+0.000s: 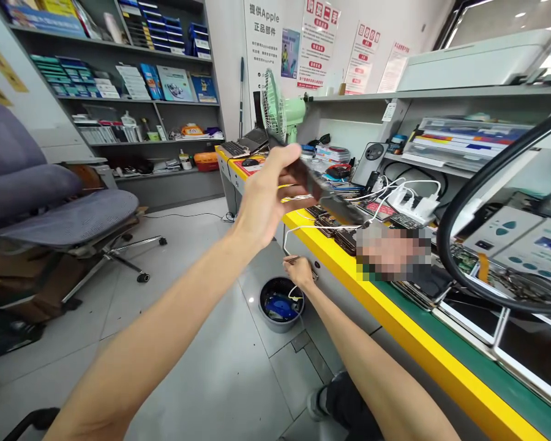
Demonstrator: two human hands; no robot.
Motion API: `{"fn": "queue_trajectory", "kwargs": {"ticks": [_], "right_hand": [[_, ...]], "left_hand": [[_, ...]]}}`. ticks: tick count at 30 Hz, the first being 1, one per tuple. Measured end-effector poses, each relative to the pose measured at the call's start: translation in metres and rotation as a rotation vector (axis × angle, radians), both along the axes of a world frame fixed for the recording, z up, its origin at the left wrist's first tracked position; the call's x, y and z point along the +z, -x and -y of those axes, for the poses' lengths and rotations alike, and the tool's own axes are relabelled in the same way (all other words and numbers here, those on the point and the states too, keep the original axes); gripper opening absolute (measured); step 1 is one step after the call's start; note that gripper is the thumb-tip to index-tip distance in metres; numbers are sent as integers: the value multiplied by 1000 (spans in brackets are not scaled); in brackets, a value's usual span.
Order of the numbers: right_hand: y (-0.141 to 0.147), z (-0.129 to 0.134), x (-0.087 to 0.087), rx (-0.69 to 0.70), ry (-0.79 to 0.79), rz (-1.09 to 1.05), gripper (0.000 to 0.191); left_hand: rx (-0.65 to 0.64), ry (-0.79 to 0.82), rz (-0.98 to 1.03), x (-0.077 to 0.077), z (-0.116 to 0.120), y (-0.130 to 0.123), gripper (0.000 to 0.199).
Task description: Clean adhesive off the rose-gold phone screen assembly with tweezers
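In the upper middle of the view, my left hand grips one end of a dark, flat, phone-like device. The device is blurred and tilts down to the right, above the yellow bench edge. Lower down, beside the bench front, the fingers of my right hand are closed around something thin that I cannot make out. A white cable runs from the device's far end toward that hand. Beneath it on the floor is a grey bin with a blue item inside.
Stacked phones, white chargers and a pixelated patch lie along the bench. A thick black hose arches over its right side. Beyond stand a green fan and shelves. A grey chair is at left.
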State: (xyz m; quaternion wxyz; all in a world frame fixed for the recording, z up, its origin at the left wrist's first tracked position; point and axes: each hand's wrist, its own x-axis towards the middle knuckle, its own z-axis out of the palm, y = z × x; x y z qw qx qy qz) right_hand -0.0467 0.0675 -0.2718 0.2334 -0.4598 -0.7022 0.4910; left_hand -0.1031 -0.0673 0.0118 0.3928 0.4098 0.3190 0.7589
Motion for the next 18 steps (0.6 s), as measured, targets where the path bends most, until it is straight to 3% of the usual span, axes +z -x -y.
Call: {"fn": "queue_trajectory", "kwargs": {"ticks": [4,9,13,15,18], "right_hand": [[-3,1,-5,-24,32,-84,28],[-4,2,-10,-24,103,-167,30],[-2,0,-14,-30,142,-210,30],[-1,-1,-16,-32,150,-216,30],[-1,-2,-19,-26,153,-207,29]], "left_hand": [[265,112,205,-50,9,44,29],[524,323,491,-146,5,87,28],[612,484,683,-213,-12,90,37],[633,535,749,-235,-22,85,38],[646,576,811,-256,-34,77,38]]}}
